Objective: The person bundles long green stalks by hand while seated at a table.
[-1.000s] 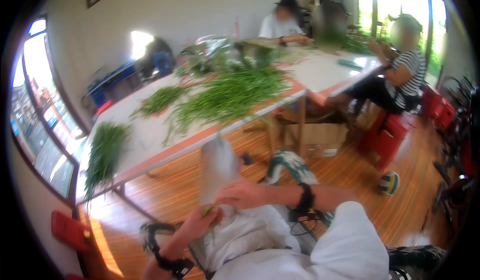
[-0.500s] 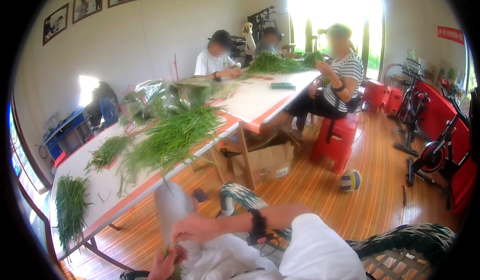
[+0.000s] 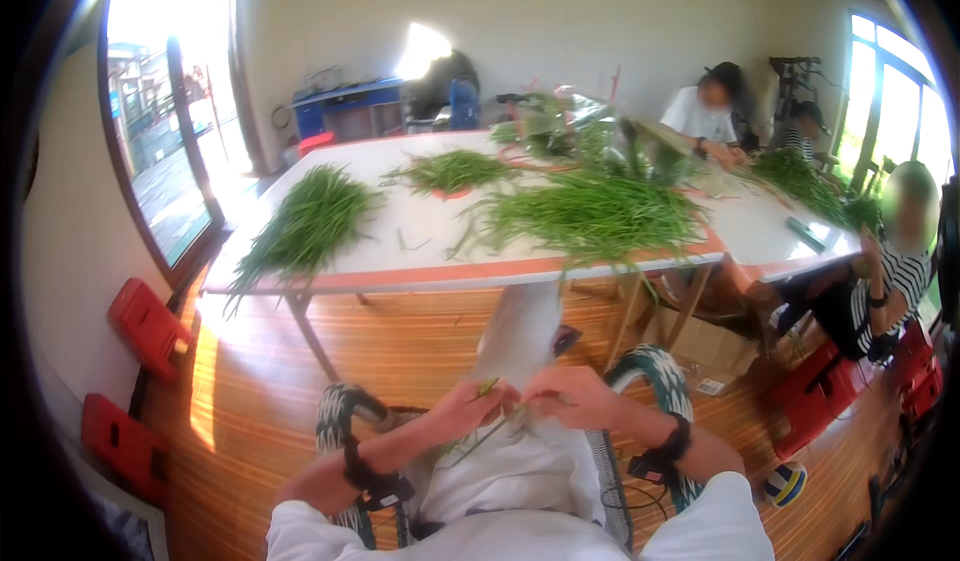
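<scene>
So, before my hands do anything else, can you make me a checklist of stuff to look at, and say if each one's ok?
1. Left hand has a grip on a green stem: ok, its fingers are pinched with green poking out.
2. Right hand is close to the left: ok, its fingertips are right by the left's.
3. Right hand has a grip on something too: cannot tell, too small and blurry.
4. Big green pile is on the table: ok.
5. Left-end green pile is all on the tabletop: not ok, some tips hang over the near edge.
</scene>
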### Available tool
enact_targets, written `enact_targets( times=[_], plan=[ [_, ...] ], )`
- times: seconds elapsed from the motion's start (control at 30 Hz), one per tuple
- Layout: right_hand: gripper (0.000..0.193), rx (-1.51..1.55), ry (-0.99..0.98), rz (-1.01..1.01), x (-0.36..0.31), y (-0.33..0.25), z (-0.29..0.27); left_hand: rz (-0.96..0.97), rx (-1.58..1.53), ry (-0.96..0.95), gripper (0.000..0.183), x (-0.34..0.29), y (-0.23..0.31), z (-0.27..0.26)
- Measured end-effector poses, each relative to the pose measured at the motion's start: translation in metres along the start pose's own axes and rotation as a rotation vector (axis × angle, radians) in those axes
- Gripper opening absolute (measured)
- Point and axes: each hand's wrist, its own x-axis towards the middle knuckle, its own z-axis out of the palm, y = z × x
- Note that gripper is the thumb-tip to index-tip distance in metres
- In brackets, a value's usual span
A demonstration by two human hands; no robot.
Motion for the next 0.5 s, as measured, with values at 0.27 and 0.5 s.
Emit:
enact_targets(
  times=[0.27, 0.5],
  plan=[
    [0.018, -0.003, -0.047, -0.105, 0.001, -0.004, 0.012, 0.007, -0.107, 0.04, 0.043, 0.004, 0.0, -0.012],
    [0.019, 0.111, -0.151, -0.121, 0.0, -0.015, 0.011, 0.008, -0.288, 0.183, 0.043, 0.01, -0.005, -0.016]
  ],
)
